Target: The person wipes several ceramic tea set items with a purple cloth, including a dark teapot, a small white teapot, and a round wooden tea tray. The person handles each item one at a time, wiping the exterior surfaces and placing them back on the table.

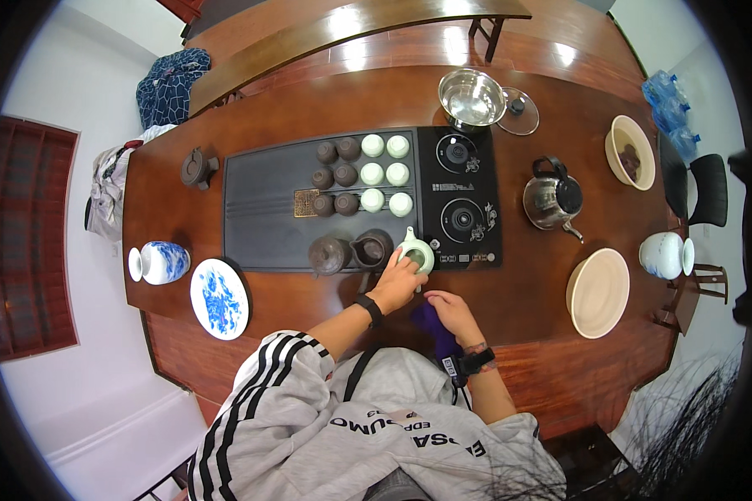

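A pale green ceramic teapot point(423, 247) stands at the front right corner of the dark tea tray point(257, 232), spout pointing away from me. My left hand point(396, 285) grips it near its round top, fingers covering part of the rim. Just below and to the right, my right hand point(454, 316) holds a purple cloth point(437, 332) that hangs by the table's edge. Left of the teapot sit a dark clay pitcher point(372, 248) and a dark clay teapot point(329, 255). Farther back are rows of brown cups point(346, 175) and pale green cups point(371, 174), apparently upside down.
A black double cooktop point(464, 181) adjoins the tray. On the right are a steel kettle point(548, 197) and a cream basin point(598, 291); behind stand a steel pot point(471, 97) and a glass lid point(519, 116). A blue-and-white plate point(219, 299) and a vase point(163, 263) are left.
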### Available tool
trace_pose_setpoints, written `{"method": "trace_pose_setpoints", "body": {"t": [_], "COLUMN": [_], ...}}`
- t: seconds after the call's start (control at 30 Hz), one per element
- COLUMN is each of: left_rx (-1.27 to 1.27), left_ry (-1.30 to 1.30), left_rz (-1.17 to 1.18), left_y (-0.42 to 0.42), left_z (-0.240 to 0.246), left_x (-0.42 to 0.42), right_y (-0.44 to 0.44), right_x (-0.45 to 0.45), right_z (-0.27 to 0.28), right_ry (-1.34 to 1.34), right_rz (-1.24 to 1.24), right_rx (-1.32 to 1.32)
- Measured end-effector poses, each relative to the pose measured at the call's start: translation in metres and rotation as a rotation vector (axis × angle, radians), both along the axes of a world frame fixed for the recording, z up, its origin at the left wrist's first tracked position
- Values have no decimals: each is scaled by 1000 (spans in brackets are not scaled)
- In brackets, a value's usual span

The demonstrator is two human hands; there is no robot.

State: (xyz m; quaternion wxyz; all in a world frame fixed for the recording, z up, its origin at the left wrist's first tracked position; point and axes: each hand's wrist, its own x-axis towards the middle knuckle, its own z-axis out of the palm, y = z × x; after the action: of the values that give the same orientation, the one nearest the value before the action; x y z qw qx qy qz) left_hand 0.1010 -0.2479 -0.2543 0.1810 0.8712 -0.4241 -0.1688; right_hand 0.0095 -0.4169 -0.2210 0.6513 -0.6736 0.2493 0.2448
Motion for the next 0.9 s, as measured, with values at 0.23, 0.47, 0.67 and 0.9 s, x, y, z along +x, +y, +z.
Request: {"method": "trace_pose_setpoints", "body": {"t": [0.23,0.47,0.67,0.9], "left_rx": [-67,-65,-415,-295], "left_ry": [-12,72,55,7], "left_rz": [102,106,262,1394], "left_y": [2,4,34,165], "left_z": [-29,-31,1,-27], "left_x": [13,18,11,-6], "right_y": [14,15,16,20], "right_x": [23,37,38,35], "right_z": [-43,-41,-35,-24], "right_ry": [204,205,164,178], "right_rz": [-24,-17,-22,-27], "right_rx": [139,226,255,235]}}
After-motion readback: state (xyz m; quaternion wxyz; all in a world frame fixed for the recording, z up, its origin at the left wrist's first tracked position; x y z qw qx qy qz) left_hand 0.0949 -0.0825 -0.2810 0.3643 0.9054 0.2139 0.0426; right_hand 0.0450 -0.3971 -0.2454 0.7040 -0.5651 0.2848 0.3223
